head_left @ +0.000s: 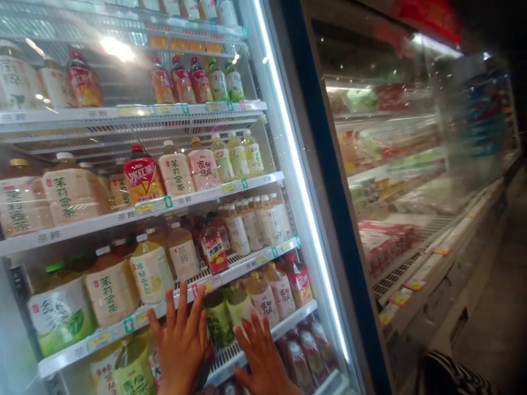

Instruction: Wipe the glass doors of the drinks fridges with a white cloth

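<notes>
Left hand and right hand are closest to cam, both flat on the glass door of a drinks fridge. Palms on the pane, fingers spread, nothing gripped in either. Reads as pressing on the glass, not reaching for a bottle: no finger curls round anything, and the stock sits behind the pane. Hands are side by side with a small gap, low on the door.

Door: under both palms, running up and left from them. Glare spots well above the hands show the pane is in front of the stock. Its dark frame stands right of the right hand, with a light strip just inside it, likely there to light the labels.

Behind the glass: a green bottle shows in the gap between the hands. Left fingertips overlap a shelf edge carrying price tags. Bottles above the hands stand upright, labels out, in rows running back, so they can be read through the door. A red-label bottle sits well above the left hand.

Far right of the right hand: an open chiller with packs, blurred. Striped fabric is low, right of the right hand; can't tell if it's a sleeve or a bag.
</notes>
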Action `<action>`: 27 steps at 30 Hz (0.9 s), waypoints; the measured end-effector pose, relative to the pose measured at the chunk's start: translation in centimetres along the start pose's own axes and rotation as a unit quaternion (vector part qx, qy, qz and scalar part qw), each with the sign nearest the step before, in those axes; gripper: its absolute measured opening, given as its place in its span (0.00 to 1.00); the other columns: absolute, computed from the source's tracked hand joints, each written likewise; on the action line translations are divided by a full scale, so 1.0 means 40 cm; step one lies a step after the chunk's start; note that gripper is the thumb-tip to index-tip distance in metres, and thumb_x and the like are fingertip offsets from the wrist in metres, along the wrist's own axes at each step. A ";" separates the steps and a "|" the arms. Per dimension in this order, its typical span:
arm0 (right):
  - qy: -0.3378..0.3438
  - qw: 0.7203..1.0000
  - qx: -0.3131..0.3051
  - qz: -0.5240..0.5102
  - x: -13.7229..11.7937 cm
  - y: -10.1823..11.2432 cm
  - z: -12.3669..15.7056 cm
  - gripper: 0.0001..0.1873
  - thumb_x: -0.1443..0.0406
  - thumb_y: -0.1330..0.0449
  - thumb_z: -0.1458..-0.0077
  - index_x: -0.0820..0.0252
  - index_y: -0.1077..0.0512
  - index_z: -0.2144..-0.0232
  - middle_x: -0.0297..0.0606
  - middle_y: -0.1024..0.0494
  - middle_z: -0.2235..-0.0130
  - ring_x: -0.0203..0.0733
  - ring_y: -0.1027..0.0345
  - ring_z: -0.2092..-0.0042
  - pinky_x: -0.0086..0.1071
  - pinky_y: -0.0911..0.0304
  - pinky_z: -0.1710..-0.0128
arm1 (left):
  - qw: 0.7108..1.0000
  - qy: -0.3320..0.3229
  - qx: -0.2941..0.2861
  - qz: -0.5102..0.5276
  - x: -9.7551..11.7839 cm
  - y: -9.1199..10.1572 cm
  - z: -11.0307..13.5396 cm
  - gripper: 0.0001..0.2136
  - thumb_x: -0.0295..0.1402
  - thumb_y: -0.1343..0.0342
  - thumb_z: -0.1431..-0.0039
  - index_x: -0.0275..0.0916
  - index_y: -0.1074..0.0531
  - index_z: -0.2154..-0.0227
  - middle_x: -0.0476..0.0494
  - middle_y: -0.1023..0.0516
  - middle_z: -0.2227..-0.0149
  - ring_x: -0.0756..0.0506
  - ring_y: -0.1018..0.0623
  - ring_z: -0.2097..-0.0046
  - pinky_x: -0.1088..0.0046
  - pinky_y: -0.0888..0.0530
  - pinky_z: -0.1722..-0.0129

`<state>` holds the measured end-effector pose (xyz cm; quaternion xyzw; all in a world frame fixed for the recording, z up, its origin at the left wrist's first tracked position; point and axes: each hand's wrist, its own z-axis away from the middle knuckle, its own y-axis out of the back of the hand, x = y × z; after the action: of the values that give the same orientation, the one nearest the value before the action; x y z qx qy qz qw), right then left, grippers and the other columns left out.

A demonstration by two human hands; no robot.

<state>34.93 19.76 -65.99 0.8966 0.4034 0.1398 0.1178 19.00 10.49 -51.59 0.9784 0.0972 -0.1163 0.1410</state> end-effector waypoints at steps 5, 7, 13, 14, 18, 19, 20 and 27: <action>-0.074 0.996 0.042 -0.009 0.125 0.052 -0.188 0.43 0.48 0.55 0.33 0.65 0.60 0.26 0.46 0.60 0.25 0.61 0.72 0.25 0.61 0.72 0.28 | 1.000 0.024 0.006 0.010 0.014 -0.011 0.013 0.33 0.32 0.48 0.34 0.55 0.53 0.30 0.43 0.52 0.26 0.36 0.55 0.25 0.34 0.61 0.30; -0.101 0.994 0.044 -0.016 0.161 0.067 -0.253 0.44 0.50 0.51 0.34 0.63 0.62 0.26 0.47 0.61 0.24 0.62 0.73 0.25 0.64 0.68 0.28 | 0.999 0.040 0.005 0.013 0.025 -0.019 0.024 0.33 0.33 0.48 0.34 0.54 0.53 0.29 0.43 0.54 0.26 0.37 0.57 0.25 0.35 0.63 0.30; -0.052 0.998 0.024 0.004 0.150 0.030 -0.004 0.45 0.57 0.44 0.39 0.66 0.56 0.27 0.47 0.59 0.25 0.64 0.70 0.25 0.63 0.64 0.28 | 0.997 0.081 -0.008 0.010 0.059 -0.052 0.096 0.36 0.34 0.44 0.37 0.56 0.53 0.30 0.44 0.59 0.25 0.36 0.60 0.25 0.33 0.65 0.31; -0.035 0.999 0.023 0.008 0.154 0.028 0.032 0.44 0.57 0.45 0.39 0.66 0.54 0.27 0.45 0.58 0.25 0.63 0.70 0.25 0.62 0.64 0.28 | 0.997 0.083 -0.009 0.008 0.063 -0.056 0.108 0.36 0.34 0.44 0.37 0.55 0.53 0.30 0.44 0.59 0.25 0.35 0.60 0.25 0.34 0.65 0.31; -0.080 0.996 0.030 -0.003 0.241 0.060 -0.031 0.42 0.53 0.51 0.35 0.63 0.59 0.26 0.45 0.60 0.24 0.62 0.71 0.25 0.63 0.61 0.28 | 0.997 0.083 -0.011 -0.001 0.070 -0.064 0.130 0.36 0.34 0.45 0.37 0.54 0.53 0.29 0.46 0.61 0.24 0.36 0.61 0.25 0.37 0.66 0.30; -0.112 0.993 0.040 -0.012 0.269 0.072 -0.075 0.42 0.53 0.53 0.34 0.62 0.62 0.26 0.45 0.61 0.24 0.62 0.71 0.25 0.65 0.61 0.29 | 0.996 0.083 -0.011 -0.001 0.071 -0.064 0.130 0.35 0.35 0.45 0.37 0.55 0.53 0.29 0.46 0.62 0.24 0.37 0.61 0.25 0.37 0.67 0.30; -0.126 0.991 0.045 -0.021 0.292 0.081 -0.113 0.41 0.52 0.55 0.33 0.61 0.64 0.26 0.45 0.63 0.24 0.63 0.72 0.25 0.66 0.62 0.30 | 0.996 0.084 -0.013 0.001 0.073 -0.063 0.129 0.35 0.35 0.46 0.36 0.55 0.53 0.29 0.47 0.62 0.24 0.37 0.62 0.25 0.37 0.67 0.30; -0.095 0.995 0.037 0.001 0.295 0.054 0.059 0.41 0.53 0.54 0.33 0.66 0.61 0.26 0.50 0.64 0.24 0.66 0.73 0.25 0.67 0.55 0.31 | 0.992 0.123 -0.013 0.008 0.123 -0.066 0.108 0.37 0.36 0.45 0.37 0.56 0.55 0.29 0.44 0.67 0.24 0.32 0.65 0.25 0.30 0.68 0.33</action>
<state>44.73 27.05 -65.64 0.9098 0.3947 0.0392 0.1220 22.25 12.45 -57.55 0.9841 0.1077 0.0073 0.1414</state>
